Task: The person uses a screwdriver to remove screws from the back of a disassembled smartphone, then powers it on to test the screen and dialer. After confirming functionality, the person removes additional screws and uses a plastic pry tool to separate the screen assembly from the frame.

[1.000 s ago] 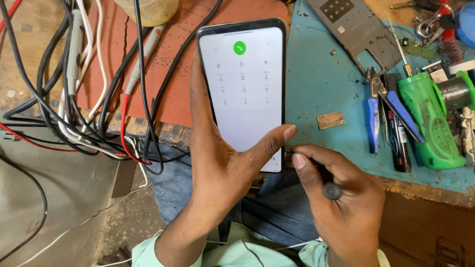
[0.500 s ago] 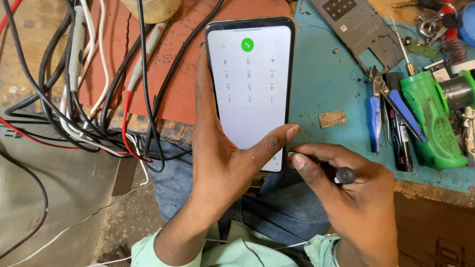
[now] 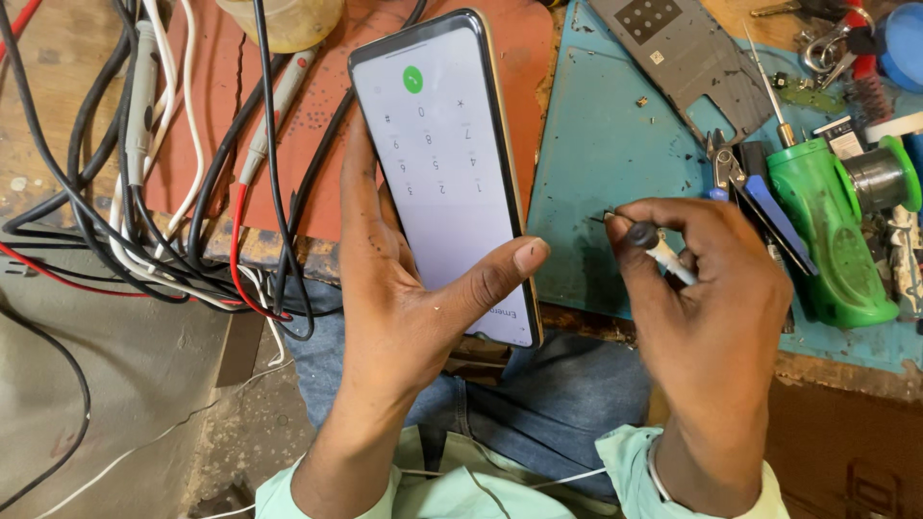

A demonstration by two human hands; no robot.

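Phone (image 3: 444,173), lit up with a dial pad, is lying in the left hand (image 3: 404,308), whose fingers are wrapping its back while the thumb is pressing its right edge. Left of it, cables (image 3: 144,211) are sprawling over a red mat (image 3: 327,115). Rightward, the right hand (image 3: 716,317) is pinching a small tool (image 3: 659,250) above a blue mat (image 3: 615,163), beside a green soldering stand (image 3: 836,240).
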